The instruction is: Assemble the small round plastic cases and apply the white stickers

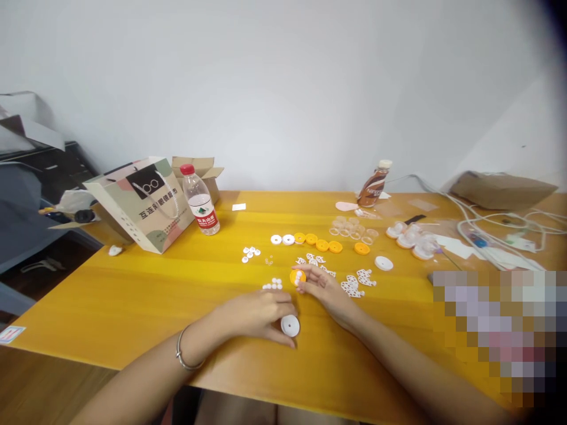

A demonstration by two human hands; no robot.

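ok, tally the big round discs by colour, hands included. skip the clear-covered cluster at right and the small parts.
Orange discs: 6, one of them in the right hand
White discs: 4, one of them in the left hand
Total: 10

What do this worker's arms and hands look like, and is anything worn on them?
These are human: the left hand and right hand are bare, without gloves. A slim, silver-coloured bracelet with small raised fittings circles the left wrist; nothing shows on the right one. No sleeves, cables or markings are visible.
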